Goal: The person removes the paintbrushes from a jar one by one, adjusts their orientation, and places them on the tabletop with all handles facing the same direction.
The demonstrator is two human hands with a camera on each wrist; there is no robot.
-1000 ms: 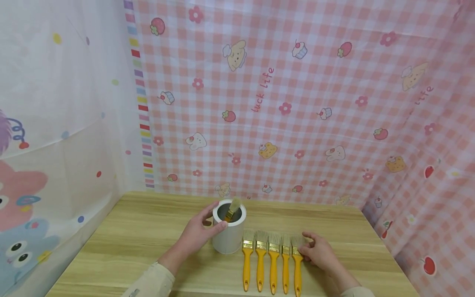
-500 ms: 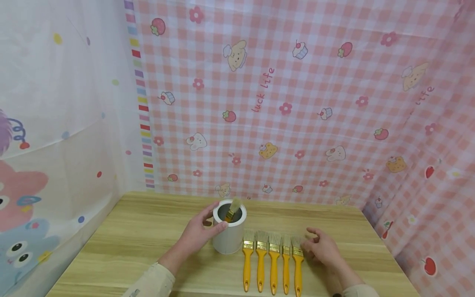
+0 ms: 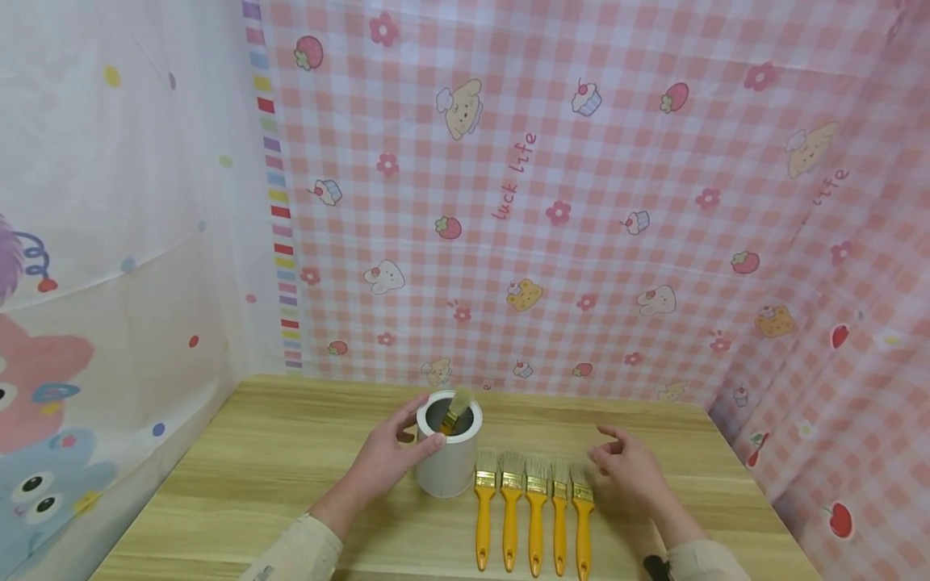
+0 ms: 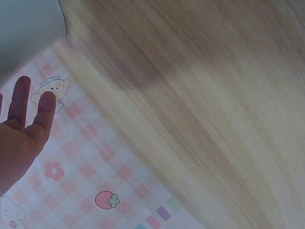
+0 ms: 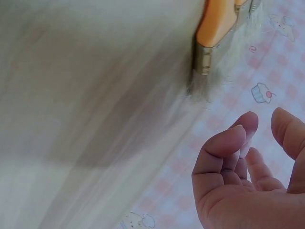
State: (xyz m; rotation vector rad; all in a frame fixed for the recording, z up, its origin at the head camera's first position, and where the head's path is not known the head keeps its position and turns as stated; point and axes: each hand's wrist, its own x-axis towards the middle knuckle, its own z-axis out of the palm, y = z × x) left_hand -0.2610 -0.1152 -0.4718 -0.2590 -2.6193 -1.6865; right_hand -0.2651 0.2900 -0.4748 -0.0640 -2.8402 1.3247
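Pink checked cloth with cartoon prints hangs behind a wooden table. Since a second ago the right hand has lifted off the rightmost brush and now hovers just beside the row of five yellow-handled brushes near the table's front edge, fingers loosely spread, holding nothing. The left hand stays curled around the white can, mid-table, thumb at its rim; one brush stands inside.
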